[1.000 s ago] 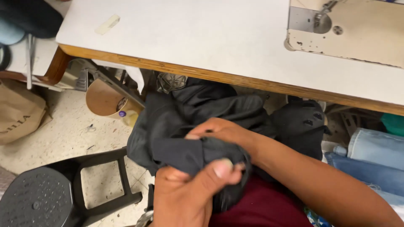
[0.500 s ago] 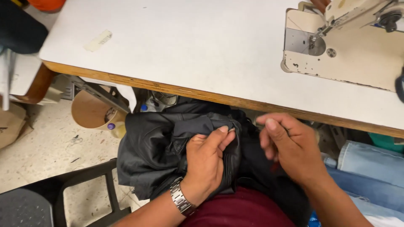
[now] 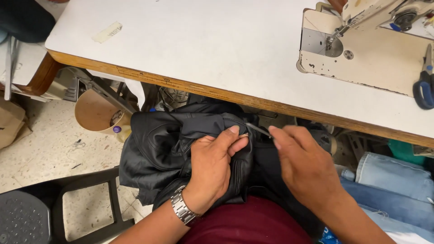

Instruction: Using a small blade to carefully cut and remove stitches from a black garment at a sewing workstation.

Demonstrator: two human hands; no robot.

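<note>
A black leather-like jacket [image 3: 158,144] is bunched on my lap, below the table's front edge. My left hand [image 3: 212,167], with a metal watch on the wrist, presses on the jacket and pinches a fold of it between thumb and fingers. My right hand [image 3: 307,169] is just to the right of it. Its fingertips hold a thin grey metal tool [image 3: 258,129] whose tip points at the fold pinched by my left hand. What kind of tool it is I cannot tell.
The white table [image 3: 203,49] carries a cream sewing machine [image 3: 361,54] at the back right, blue-handled scissors [image 3: 424,86] and a strip of tape [image 3: 107,32]. Folded denim [image 3: 393,180] lies at right. A black stool [image 3: 27,217] and a brown bin [image 3: 95,110] stand at left.
My hands were both bunching the jacket. Now my left hand pinches one fold, and my right hand has drawn back to the right and holds the thin tool.
</note>
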